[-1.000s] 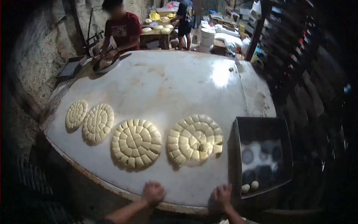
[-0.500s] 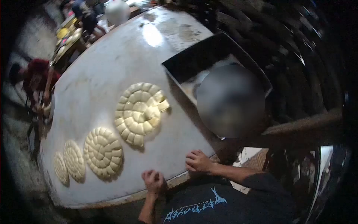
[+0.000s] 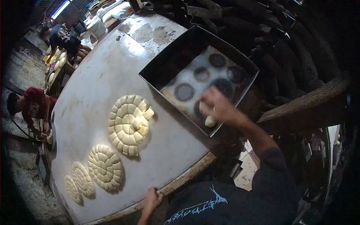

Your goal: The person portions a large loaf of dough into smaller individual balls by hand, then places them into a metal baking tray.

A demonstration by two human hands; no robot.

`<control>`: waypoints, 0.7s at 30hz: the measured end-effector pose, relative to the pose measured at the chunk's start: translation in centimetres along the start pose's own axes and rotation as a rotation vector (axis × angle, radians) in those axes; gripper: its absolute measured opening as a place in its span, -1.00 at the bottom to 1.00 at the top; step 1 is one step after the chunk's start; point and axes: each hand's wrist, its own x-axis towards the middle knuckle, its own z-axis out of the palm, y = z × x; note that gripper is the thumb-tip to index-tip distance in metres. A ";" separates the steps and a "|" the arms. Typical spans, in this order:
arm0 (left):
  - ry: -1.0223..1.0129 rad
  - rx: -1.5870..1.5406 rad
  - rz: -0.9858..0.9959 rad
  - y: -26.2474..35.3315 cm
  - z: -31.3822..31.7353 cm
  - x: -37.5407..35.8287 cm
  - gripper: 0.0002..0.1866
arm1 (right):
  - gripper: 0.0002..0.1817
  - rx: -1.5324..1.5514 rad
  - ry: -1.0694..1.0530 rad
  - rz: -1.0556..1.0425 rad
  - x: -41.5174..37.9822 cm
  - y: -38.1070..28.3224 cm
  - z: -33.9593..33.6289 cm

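Over the near right corner of a dark square tray (image 3: 175, 94), my right hand (image 3: 217, 106) is closed around a pale lump of dough, slightly blurred. Another small dough piece (image 3: 210, 121) lies just below it in the tray. My left hand (image 3: 153, 198) rests at the table's near edge with its fingers curled; whether it holds anything is hidden. On the white table (image 3: 86, 93), the largest scored dough round (image 3: 127, 125) has loose pieces on top. A second round (image 3: 105, 167) and two smaller-looking ones (image 3: 83, 179) (image 3: 72, 189) lie toward the lower left.
A person in red (image 3: 35, 107) works at the table's left side. Another person in dark clothes (image 3: 63, 37) bends over dough pieces farther back. A white bucket (image 3: 96, 27) stands at the far end. A wooden beam (image 3: 303, 103) runs along the right.
My right hand has moved from the table's edge into the tray and closed on dough. My left hand stays by the edge. The view has shifted, and the tray's inside now shows.
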 end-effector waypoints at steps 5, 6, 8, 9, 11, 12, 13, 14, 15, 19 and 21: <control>0.236 -0.105 0.634 18.0 -8.9 7.6 -0.60 | -0.62 -0.301 -0.159 0.234 2.5 9.2 2.7; 0.284 -0.087 0.655 21.8 -10.1 9.3 -0.59 | -0.59 -0.232 -0.003 0.216 1.9 8.5 2.3; 0.315 0.040 0.804 26.6 -9.9 14.9 -0.51 | -0.57 -0.174 0.136 0.195 0.4 6.0 0.5; 0.322 0.178 0.746 28.5 -8.2 18.3 -0.47 | -0.58 -0.065 0.306 0.279 -0.7 3.8 -1.1; 0.343 0.308 0.690 29.3 -5.7 22.9 -0.43 | -0.63 -0.012 0.513 0.312 -2.5 0.7 -2.9; 0.289 0.369 0.636 29.2 -4.9 24.2 -0.41 | -0.65 -0.069 0.542 0.273 -3.8 -0.6 -3.0; 0.241 0.422 0.580 29.5 -4.6 24.9 -0.39 | -0.67 -0.077 0.583 0.244 -5.0 -2.7 -3.0; 0.397 0.322 0.626 28.9 -5.8 23.8 -0.41 | -0.68 -0.082 0.615 0.213 -6.1 -4.6 -2.2; 0.542 0.228 0.655 27.0 -7.7 21.4 -0.43 | -0.72 0.040 0.593 0.242 -7.4 -5.4 -0.6; 0.823 -0.672 0.385 13.8 -12.2 13.7 -0.79 | -0.78 0.495 0.085 0.367 -8.5 -6.4 11.5; 0.780 -0.890 0.139 7.6 -10.2 9.2 -0.82 | -0.78 0.209 0.098 0.220 -6.0 -3.3 19.2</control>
